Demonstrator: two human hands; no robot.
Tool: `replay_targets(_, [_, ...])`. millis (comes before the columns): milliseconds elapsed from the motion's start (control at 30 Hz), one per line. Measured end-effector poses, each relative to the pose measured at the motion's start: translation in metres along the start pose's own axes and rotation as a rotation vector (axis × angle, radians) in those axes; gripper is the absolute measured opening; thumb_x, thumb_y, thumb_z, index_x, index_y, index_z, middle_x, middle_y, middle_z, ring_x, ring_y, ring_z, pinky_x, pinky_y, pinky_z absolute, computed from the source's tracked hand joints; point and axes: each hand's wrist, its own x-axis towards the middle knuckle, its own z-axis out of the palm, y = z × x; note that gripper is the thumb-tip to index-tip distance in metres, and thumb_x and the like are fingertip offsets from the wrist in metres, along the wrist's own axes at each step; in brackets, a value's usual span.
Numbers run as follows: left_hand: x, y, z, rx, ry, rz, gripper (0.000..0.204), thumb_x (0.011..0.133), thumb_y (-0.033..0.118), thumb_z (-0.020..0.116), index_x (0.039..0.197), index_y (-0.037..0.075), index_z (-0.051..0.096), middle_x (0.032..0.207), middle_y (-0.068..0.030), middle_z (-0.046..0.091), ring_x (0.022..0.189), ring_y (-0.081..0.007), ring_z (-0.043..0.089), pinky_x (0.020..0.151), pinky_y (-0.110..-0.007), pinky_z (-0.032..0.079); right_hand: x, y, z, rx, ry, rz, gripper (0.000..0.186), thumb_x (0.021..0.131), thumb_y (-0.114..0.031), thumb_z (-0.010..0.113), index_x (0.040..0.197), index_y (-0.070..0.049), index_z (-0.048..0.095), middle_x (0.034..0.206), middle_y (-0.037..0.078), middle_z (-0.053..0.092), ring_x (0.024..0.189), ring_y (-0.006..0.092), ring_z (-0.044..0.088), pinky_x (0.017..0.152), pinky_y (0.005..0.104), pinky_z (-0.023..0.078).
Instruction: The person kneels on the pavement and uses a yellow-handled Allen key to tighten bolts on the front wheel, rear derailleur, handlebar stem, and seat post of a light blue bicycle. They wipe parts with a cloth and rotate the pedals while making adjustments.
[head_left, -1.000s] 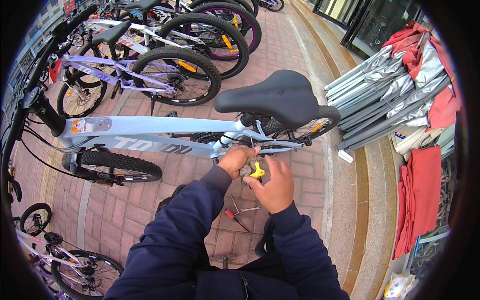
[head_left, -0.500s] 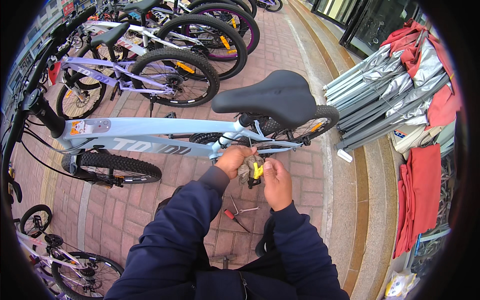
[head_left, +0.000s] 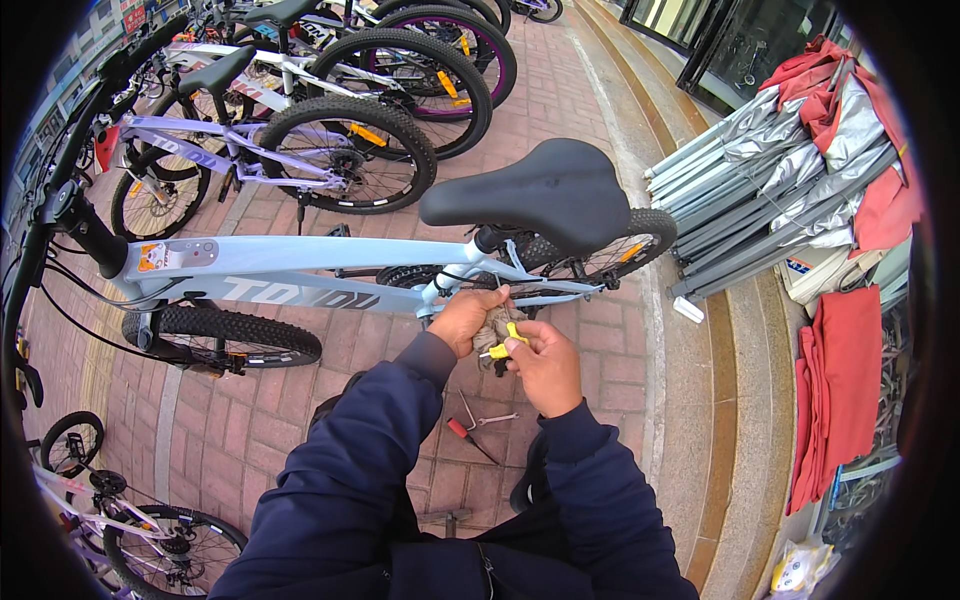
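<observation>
A light blue bicycle (head_left: 300, 262) with a black saddle (head_left: 530, 192) stands crosswise in front of me. Just below its seat tube, my left hand (head_left: 468, 318) is closed on a crumpled grey-beige rag (head_left: 492, 326). Beside it on the right, my right hand (head_left: 546, 366) pinches a yellow Y-shaped wrench (head_left: 512, 346) with short metal tips. The wrench overlaps the rag; whether they touch, I cannot tell. Parts of the crank area are hidden behind my hands and the rag.
On the brick paving between my feet lie a red-handled screwdriver (head_left: 468, 438) and a spanner (head_left: 497, 419). More bicycles (head_left: 345, 155) stand at the far left and near left (head_left: 170, 545). Stone steps (head_left: 712, 440) run along the right, with folded canopy poles (head_left: 770, 200) and red cloth (head_left: 838, 390).
The yellow wrench has turned, and its arms now spread out between my hands. My right hand has shifted slightly left and its fingers have rolled over the wrench. The left hand stays at the rag.
</observation>
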Motion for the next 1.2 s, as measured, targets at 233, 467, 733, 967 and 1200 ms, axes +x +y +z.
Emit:
replay_targets(233, [0.003,-0.005,-0.004,0.033,0.041,0.088,0.017,0.099,0.012,0.063,0.100,-0.005,0.065,0.094,-0.0108,0.068,0.082,-0.0201,0.068,0.075,-0.033,0.057,0.000,-0.004,-0.008,0.078,0.036,0.068,0.035,0.105,-0.030,0.055,0.119,0.002,0.060,0.099,0.008,0.068,0.085,0.0159,0.066,0.076,0.0292,0.053])
replay_targets(467, [0.007,-0.008,-0.005,0.069,0.079,0.134,0.014,0.098,0.011,0.066,0.100,-0.002,0.062,0.091,-0.0075,0.064,0.081,-0.0172,0.066,0.074,-0.033,0.056,-0.007,-0.019,-0.003,-0.478,0.211,-0.437,0.045,0.092,-0.030,0.073,0.119,0.004,0.063,0.108,0.017,0.069,0.102,0.0267,0.067,0.087,0.0345,0.052])
replay_targets(733, [0.002,-0.005,-0.002,0.026,0.061,0.092,0.020,0.098,0.018,0.068,0.098,-0.001,0.062,0.090,-0.0093,0.066,0.079,-0.0182,0.067,0.071,-0.034,0.057,-0.005,-0.005,0.005,-0.344,0.020,-0.169,0.037,0.087,-0.012,0.077,0.118,0.003,0.064,0.092,0.011,0.073,0.075,0.0155,0.070,0.069,0.0295,0.055])
replay_targets(967, [-0.001,-0.001,-0.002,0.015,0.065,0.106,0.015,0.096,0.010,0.065,0.100,-0.004,0.066,0.093,-0.0120,0.069,0.080,-0.0208,0.068,0.071,-0.034,0.057,-0.001,-0.007,0.001,0.115,-0.083,0.143,0.036,0.096,-0.017,0.068,0.125,0.003,0.059,0.091,0.006,0.070,0.069,0.0090,0.063,0.059,0.0224,0.049])
replay_targets(1200, [-0.005,0.000,0.002,0.065,0.101,0.116,0.008,0.094,0.007,0.067,0.095,-0.001,0.064,0.087,-0.0062,0.064,0.075,-0.0169,0.064,0.068,-0.033,0.055,-0.002,-0.005,0.005,0.024,-0.078,-0.067,0.036,0.096,-0.021,0.070,0.122,0.001,0.061,0.091,0.004,0.067,0.070,0.0098,0.063,0.062,0.0238,0.051])
